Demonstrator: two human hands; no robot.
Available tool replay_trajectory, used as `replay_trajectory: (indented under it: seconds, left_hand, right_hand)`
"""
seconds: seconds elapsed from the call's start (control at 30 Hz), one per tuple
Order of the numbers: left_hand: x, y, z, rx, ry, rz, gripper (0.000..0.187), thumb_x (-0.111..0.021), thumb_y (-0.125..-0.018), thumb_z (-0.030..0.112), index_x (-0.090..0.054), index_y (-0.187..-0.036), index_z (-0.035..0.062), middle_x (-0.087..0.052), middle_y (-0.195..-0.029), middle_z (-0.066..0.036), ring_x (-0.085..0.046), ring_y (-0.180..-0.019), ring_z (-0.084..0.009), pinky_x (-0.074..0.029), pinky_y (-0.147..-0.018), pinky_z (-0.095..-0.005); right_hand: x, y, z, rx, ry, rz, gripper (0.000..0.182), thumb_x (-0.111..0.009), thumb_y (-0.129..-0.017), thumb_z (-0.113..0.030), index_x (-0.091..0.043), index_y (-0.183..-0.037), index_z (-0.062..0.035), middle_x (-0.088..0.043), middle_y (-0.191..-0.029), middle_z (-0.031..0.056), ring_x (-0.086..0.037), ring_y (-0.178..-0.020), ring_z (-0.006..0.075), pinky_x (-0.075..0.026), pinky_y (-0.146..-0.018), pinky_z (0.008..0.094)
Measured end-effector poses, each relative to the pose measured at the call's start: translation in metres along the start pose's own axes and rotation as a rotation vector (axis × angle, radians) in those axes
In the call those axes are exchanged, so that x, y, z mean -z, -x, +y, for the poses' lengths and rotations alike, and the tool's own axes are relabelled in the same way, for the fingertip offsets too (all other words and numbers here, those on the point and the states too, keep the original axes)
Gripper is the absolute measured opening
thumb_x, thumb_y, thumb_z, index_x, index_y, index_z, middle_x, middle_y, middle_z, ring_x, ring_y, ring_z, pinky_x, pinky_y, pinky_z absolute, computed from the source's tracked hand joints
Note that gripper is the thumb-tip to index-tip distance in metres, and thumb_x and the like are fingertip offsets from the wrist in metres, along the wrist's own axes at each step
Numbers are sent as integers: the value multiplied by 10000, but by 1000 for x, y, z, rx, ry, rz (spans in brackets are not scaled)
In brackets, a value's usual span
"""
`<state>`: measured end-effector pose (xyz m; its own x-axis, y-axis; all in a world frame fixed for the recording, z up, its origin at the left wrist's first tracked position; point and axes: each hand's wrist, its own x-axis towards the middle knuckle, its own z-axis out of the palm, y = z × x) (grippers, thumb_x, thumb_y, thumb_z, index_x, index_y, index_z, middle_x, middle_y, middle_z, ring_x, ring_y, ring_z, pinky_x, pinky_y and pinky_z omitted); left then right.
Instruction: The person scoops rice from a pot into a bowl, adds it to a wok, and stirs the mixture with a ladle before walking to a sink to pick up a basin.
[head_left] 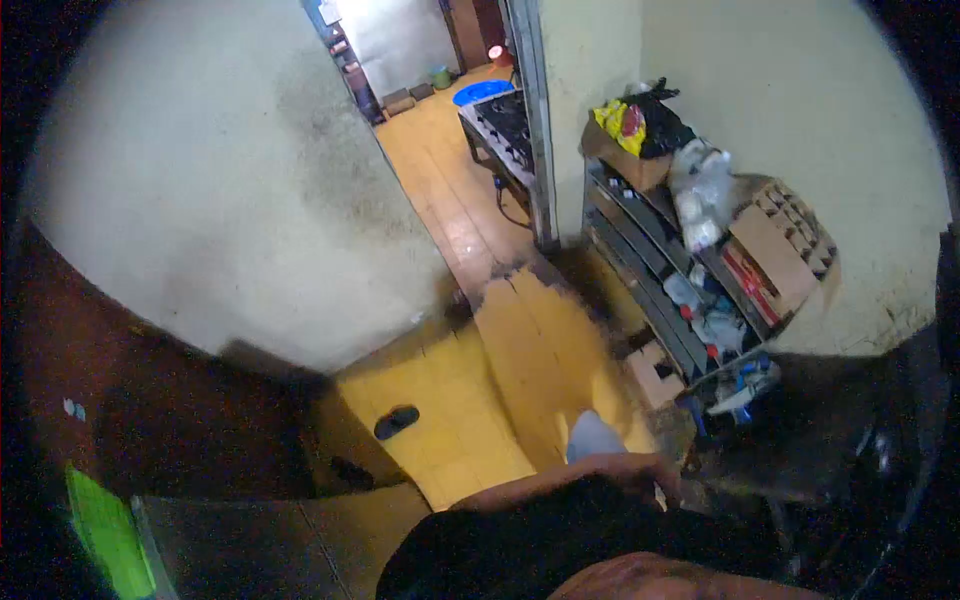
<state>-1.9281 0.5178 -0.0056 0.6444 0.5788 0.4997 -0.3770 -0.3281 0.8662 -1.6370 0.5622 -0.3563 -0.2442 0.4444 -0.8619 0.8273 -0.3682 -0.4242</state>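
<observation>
A bare forearm runs rightward over my dark clothing at the bottom, ending in my left hand (652, 477). Shadow and blur hide how its fingers are held. Just beyond this hand, a pale grey rounded shape (592, 437) stands out against the yellow floor (465, 420). At the lower edge, part of my other bare arm (660, 580) shows, with its hand outside what can be seen. A dark slipper (397, 421) lies on the floor to the left.
A shelf rack (650, 270) lines the right wall, with a cardboard box (635, 165), plastic bags (700, 190) and bottles. Through the doorway stand a stove (503, 125) and a blue basin (482, 93). A bright green panel (110, 530) is at lower left.
</observation>
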Motion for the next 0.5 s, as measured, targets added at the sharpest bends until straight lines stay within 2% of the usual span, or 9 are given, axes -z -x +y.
replay_trajectory:
  seconds: [0.07, 0.17, 0.2, 0.23, 0.27, 0.3, 0.37, 0.47, 0.5]
  left_hand:
    - [63, 27, 14, 9, 141, -32, 240, -640, -729, 44, -606, -963, 2, -620, -939, -90, -566, -895, -184, -464, -742, -339]
    - [155, 66, 21, -42, 23, -20, 231, -643, -725, 77, -598, -934, -12, -616, -936, -87, -556, -874, -175, -460, -743, -336]
    - [185, 85, 11, 47, 159, 29, 220, -636, -734, 95, -592, -919, -17, -614, -919, -86, -550, -859, -167, -454, -734, -334]
    - [223, 71, 1, 147, 307, 96, 213, -629, -743, 112, -587, -904, -21, -613, -902, -85, -544, -844, -159, -448, -726, -332]
    - [249, 69, 24, 143, 279, 104, 213, -629, -743, 112, -587, -904, -21, -613, -902, -85, -544, -844, -159, -448, -726, -332]
    - [275, 81, 41, 11, 73, 107, 216, -630, -751, 129, -585, -897, -23, -611, -885, -82, -541, -834, -150, -442, -715, -330]
    - [318, 102, 51, -105, -150, 142, 220, -630, -758, 145, -582, -890, -25, -610, -868, -80, -538, -825, -141, -436, -704, -328]
    - [403, 113, 70, 85, -95, 413, 237, -627, -783, 198, -588, -899, -5, -607, -840, -73, -543, -820, -143, -430, -705, -327]
    - [440, 123, 85, 51, -149, 494, 253, -632, -782, 222, -590, -906, 5, -601, -827, -63, -541, -804, -146, -428, -705, -326]
  right_hand:
    - [-11, -36, -56, -19, -14, -11, 178, -506, -838, -133, -573, -963, -25, -567, -752, 65, -522, -522, 143, -433, -443, 299]
    - [-21, -99, -161, -3, -38, -24, 176, -507, -833, -135, -572, -955, -26, -567, -751, 67, -523, -522, 150, -433, -440, 305]
    - [-17, -120, -203, 10, -34, -24, 175, -507, -832, -136, -572, -952, -26, -568, -750, 67, -523, -522, 153, -433, -439, 307]
    - [0, -137, -247, 28, -37, -48, 175, -507, -830, -136, -572, -950, -27, -568, -750, 67, -523, -521, 155, -432, -438, 308]
    - [3, -151, -291, 60, -39, -46, 174, -507, -828, -137, -571, -947, -27, -568, -749, 68, -523, -521, 158, -432, -437, 310]
    - [5, -169, -332, 83, -32, -41, 174, -508, -826, -138, -571, -945, -28, -568, -749, 68, -523, -521, 160, -432, -436, 312]
    - [12, -209, -420, 138, -35, -37, 173, -508, -823, -139, -571, -940, -28, -568, -748, 69, -523, -521, 165, -432, -434, 316]
    - [44, -261, -585, 202, -104, -40, 171, -509, -818, -141, -570, -932, -29, -568, -747, 70, -523, -520, 172, -432, -431, 322]
    - [47, -271, -646, 227, -157, -40, 171, -509, -816, -141, -570, -930, -30, -568, -746, 71, -523, -520, 175, -431, -430, 324]
